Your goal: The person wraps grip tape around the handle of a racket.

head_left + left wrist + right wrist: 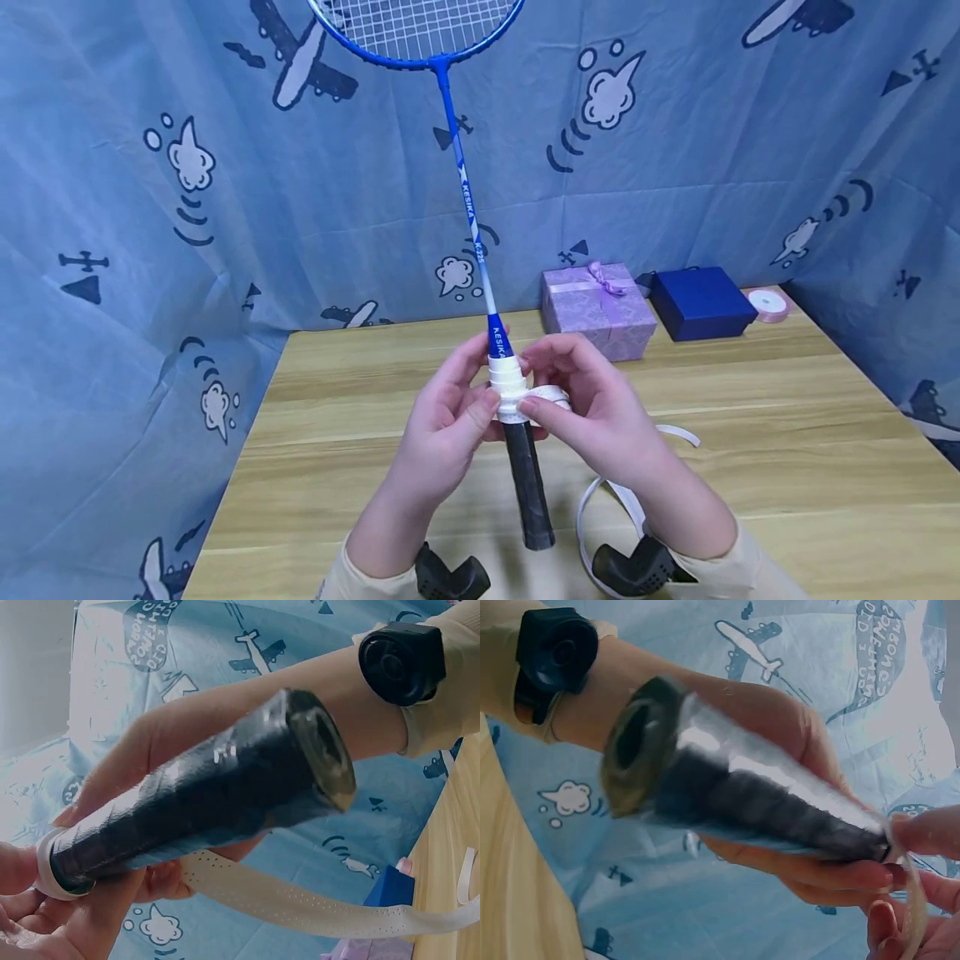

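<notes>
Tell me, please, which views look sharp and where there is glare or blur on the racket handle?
Head view: evenly lit and sharp, the racket handle and white grip tape crisp. Left wrist view: handle close, soft, with small highlights. Right wrist view: strong glare along the handle, its butt end blurred, background washed out at the right.

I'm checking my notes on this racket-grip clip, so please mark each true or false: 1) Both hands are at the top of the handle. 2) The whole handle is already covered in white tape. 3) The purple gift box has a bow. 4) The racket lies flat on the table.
1) True: the left hand and right hand hold the white grip tape at the handle's top.
2) False: most of the black handle is bare.
3) True: the purple gift box has a bow.
4) False: the racket is held up, head upward, above the table.
</notes>
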The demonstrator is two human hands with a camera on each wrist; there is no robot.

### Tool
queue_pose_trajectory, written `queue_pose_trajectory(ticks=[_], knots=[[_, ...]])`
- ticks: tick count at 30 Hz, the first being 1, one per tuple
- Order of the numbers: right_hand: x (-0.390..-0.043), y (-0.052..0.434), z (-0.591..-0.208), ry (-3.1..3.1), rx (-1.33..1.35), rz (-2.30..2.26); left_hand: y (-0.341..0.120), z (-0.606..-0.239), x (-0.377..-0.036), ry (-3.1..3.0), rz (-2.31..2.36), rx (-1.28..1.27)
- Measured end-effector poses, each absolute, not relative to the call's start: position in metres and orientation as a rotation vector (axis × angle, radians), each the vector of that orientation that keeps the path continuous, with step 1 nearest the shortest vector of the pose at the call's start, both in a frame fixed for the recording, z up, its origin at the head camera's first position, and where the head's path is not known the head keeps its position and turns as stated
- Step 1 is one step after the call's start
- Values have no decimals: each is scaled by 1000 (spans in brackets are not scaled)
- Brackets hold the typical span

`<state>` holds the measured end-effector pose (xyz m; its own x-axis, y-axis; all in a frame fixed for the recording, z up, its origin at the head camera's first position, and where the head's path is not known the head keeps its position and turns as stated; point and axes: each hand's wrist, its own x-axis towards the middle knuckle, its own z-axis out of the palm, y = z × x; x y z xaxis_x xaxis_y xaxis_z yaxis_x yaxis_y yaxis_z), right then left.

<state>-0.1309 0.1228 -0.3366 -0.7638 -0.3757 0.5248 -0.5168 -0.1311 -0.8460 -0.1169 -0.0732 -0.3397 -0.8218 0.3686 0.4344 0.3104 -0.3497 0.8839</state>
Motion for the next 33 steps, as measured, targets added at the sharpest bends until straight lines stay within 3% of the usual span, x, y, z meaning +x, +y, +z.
queue_pose_trajectory(ticks=[6,19,33], knots=[[-131,123,-337,-1999,1034,2030,-71,-341,-118,1695,2372,960],[-131,118,-340,-2022,959,1846,-67,-340,-117,2050,2330,721],[-134,127,-338,-1957,1195,2084,-70,-341,-118,1867,2371,958]])
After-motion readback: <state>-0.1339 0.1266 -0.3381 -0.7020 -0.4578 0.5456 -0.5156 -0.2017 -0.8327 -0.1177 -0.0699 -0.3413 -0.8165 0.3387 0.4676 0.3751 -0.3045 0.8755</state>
